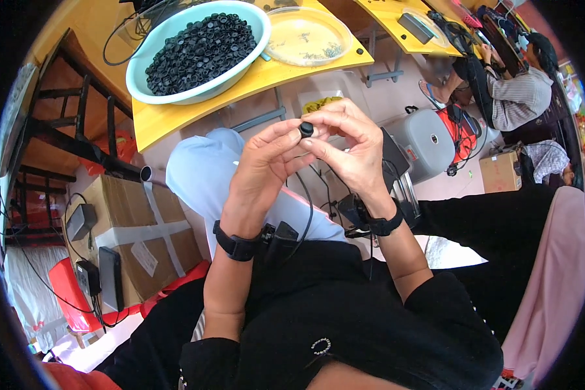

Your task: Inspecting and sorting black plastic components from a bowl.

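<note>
A small black round cap (pixel 307 129) is pinched between the fingertips of both my hands, above my lap and just off the table's near edge. My left hand (pixel 271 153) grips it from the left with thumb and forefinger. From the other side, my right hand (pixel 351 140) closes thumb and fingers on it. A light-green basin (pixel 136 81) heaped with similar black round pieces (pixel 201 55) stands on the yellow table (pixel 169 120). Beside it lies a shallow clear round tray (pixel 305 39) with tiny bits scattered in it.
A taped cardboard box (pixel 126 240) stands at left with black power adapters (pixel 110 276) on it. Cables hang from my wrist straps near my lap. At right are a grey rounded case (pixel 424 143) and a seated person (pixel 523 97) at another yellow table (pixel 396 23).
</note>
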